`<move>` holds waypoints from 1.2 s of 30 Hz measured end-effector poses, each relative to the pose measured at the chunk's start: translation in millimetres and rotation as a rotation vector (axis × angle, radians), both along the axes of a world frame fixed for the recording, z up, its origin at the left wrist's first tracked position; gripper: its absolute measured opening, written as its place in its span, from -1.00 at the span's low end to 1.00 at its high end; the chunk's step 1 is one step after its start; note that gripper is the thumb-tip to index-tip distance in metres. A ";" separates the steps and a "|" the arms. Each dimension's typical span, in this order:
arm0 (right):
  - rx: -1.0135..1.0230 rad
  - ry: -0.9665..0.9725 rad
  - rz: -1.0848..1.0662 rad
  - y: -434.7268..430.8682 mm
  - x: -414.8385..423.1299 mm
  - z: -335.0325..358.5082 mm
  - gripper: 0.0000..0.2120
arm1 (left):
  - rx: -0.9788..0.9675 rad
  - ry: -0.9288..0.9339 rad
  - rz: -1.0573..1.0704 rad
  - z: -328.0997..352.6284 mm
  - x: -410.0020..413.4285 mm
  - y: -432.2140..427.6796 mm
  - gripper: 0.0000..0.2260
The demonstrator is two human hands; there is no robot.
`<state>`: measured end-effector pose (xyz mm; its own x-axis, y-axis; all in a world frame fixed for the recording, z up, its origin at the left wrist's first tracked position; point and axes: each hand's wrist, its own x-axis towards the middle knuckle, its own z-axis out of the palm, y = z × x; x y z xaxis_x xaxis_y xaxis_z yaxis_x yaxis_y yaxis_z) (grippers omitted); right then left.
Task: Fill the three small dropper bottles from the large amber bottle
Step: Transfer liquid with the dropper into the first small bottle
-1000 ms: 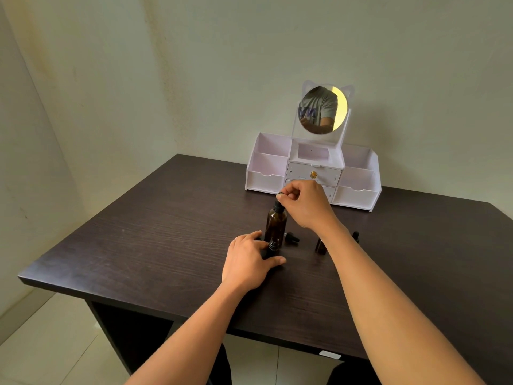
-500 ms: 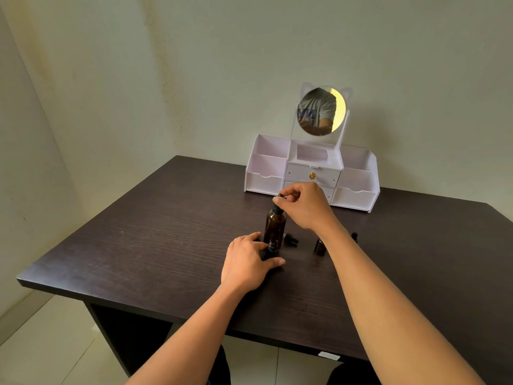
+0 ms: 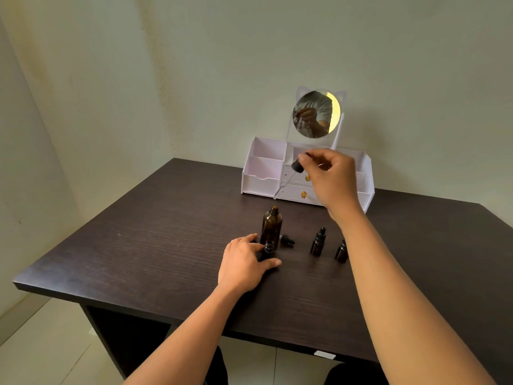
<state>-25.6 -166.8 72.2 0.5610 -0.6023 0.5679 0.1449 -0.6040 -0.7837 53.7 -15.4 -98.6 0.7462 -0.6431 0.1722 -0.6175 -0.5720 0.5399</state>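
Observation:
The large amber bottle (image 3: 271, 225) stands uncapped on the dark table (image 3: 155, 240). My right hand (image 3: 330, 176) holds its dropper (image 3: 294, 170) raised above and behind the bottle, glass pipette slanting down to the left. My left hand (image 3: 244, 261) rests on the table and grips an uncapped small dropper bottle (image 3: 268, 248) just in front of the large one. A loose small dropper cap (image 3: 287, 240) lies on its side to the right. Two more small capped bottles stand further right: one (image 3: 318, 242) near the middle, the other (image 3: 341, 252) partly hidden by my right forearm.
A white desk organiser (image 3: 263, 173) with drawers and a round cat-ear mirror (image 3: 316, 113) stands at the table's back against the wall. The table's front edge is close to me, its left edge drops to a tiled floor.
My right hand has lifted the dropper out of the large amber bottle and raised it up and to the right. My left hand has stayed on the small bottle.

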 end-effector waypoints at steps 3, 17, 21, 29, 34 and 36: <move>0.173 -0.129 0.004 -2.8 -11.9 7.3 -0.93 | 0.000 0.000 0.007 2.0 -1.8 0.6 -0.48; 0.970 -0.294 0.139 11.8 -37.3 -65.6 -0.93 | -0.010 0.004 0.008 4.5 -3.6 1.2 -0.49; 0.941 -0.286 0.104 17.8 -36.2 -82.0 -0.87 | -0.006 0.006 0.010 5.0 -3.9 0.7 -0.48; 0.799 -0.236 0.027 20.1 -33.4 -93.5 -0.83 | 0.004 0.007 0.008 5.7 -5.2 2.1 -0.48; 0.761 -0.229 0.012 20.3 -31.9 -94.6 -0.84 | 0.010 0.009 0.006 6.1 -5.8 2.2 -0.48; 0.755 -0.220 0.009 19.3 -31.2 -96.4 -0.83 | 0.010 0.005 0.004 5.6 -5.4 2.0 -0.48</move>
